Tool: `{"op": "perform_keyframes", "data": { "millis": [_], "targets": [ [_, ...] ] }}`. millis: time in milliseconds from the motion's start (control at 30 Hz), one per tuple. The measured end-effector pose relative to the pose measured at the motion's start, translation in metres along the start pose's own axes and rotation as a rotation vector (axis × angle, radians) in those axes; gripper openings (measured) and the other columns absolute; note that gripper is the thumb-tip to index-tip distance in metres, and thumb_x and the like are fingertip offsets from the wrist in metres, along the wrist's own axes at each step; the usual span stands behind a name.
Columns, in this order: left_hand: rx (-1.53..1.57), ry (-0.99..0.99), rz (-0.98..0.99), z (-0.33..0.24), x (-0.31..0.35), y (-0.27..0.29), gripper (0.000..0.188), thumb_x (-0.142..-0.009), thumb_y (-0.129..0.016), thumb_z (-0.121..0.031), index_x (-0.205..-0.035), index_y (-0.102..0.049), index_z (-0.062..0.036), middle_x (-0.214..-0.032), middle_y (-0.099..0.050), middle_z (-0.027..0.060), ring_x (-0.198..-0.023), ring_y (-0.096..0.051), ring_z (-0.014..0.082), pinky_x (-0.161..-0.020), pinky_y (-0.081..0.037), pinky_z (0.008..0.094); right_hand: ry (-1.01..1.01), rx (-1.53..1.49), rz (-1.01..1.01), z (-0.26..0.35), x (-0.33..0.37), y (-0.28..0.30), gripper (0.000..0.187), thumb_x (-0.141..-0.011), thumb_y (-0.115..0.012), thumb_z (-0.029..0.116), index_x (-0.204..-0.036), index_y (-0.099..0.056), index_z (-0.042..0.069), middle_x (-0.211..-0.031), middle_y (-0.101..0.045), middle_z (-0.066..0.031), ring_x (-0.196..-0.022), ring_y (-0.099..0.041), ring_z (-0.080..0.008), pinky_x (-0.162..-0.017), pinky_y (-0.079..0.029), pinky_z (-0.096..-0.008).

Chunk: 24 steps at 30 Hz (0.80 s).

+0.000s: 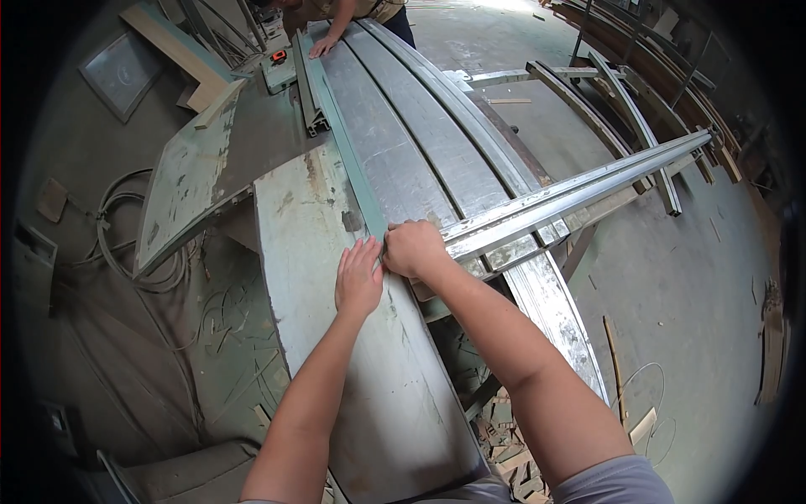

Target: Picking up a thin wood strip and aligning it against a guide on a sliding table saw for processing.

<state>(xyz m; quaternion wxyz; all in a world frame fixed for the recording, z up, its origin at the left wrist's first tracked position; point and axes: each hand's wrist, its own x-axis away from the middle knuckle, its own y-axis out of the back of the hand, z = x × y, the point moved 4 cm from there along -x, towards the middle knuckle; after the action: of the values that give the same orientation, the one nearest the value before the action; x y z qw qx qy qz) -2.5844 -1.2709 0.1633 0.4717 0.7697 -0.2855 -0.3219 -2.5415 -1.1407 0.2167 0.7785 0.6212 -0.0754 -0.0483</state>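
A long pale-green strip (351, 164) runs away from me along the left edge of a metal sliding table (378, 118). At its near end, my right hand (414, 249) is closed, knuckles up, its fingertips hidden behind it. Beside it my left hand (359, 275) lies with fingers stretched out, the tips by the strip's end and the palm over the worn pale board (306, 206). At the far end a co-worker's hand (326, 44) rests on the strip.
A ridged aluminium rail (579, 193) crosses the table to my right. Left of the strip are a dark grooved profile (307, 92) and an orange-black tape measure (279, 57). Coiled hoses (126, 210) lie on the left floor; wood scraps (514, 441) lie below.
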Motion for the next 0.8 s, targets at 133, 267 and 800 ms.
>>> {"op": "perform_keyframes", "data": {
  "millis": [133, 267, 800],
  "targets": [
    [-0.002, -0.005, -0.002, -0.0004, -0.0005, -0.0004, 0.044, -0.087, -0.059, -0.015, -0.13, -0.052, -0.0103, -0.141, -0.046, 0.0041, -0.134, -0.037, 0.0219, -0.115, -0.022, 0.0393, 0.0, -0.002, -0.003, -0.0002, 0.0005, 0.0007, 0.025, -0.079, -0.055, 0.025, -0.084, -0.073, 0.008, -0.095, -0.069, -0.0108, -0.09, -0.066, -0.0265, -0.079, -0.051, -0.0381],
    [0.004, -0.004, -0.001, -0.0003, 0.0002, 0.0006, 0.044, -0.087, -0.059, -0.015, -0.13, -0.052, -0.01, -0.141, -0.046, 0.0044, -0.134, -0.037, 0.0222, -0.115, -0.022, 0.0396, -0.01, -0.004, 0.023, 0.0011, 0.0012, 0.0032, 0.025, -0.079, -0.057, 0.026, -0.085, -0.073, 0.008, -0.094, -0.069, -0.0109, -0.089, -0.067, -0.0266, -0.078, -0.051, -0.038],
    [-0.036, -0.023, -0.015, -0.0007, 0.001, -0.0014, 0.047, -0.087, -0.058, -0.017, -0.133, -0.048, -0.0109, -0.142, -0.044, 0.0049, -0.135, -0.035, 0.0214, -0.116, -0.02, 0.0397, -0.01, -0.002, 0.016, 0.0002, 0.0001, 0.0011, 0.025, -0.079, -0.057, 0.026, -0.085, -0.072, 0.008, -0.094, -0.069, -0.0111, -0.089, -0.067, -0.0263, -0.078, -0.051, -0.0385]
  ]
}}
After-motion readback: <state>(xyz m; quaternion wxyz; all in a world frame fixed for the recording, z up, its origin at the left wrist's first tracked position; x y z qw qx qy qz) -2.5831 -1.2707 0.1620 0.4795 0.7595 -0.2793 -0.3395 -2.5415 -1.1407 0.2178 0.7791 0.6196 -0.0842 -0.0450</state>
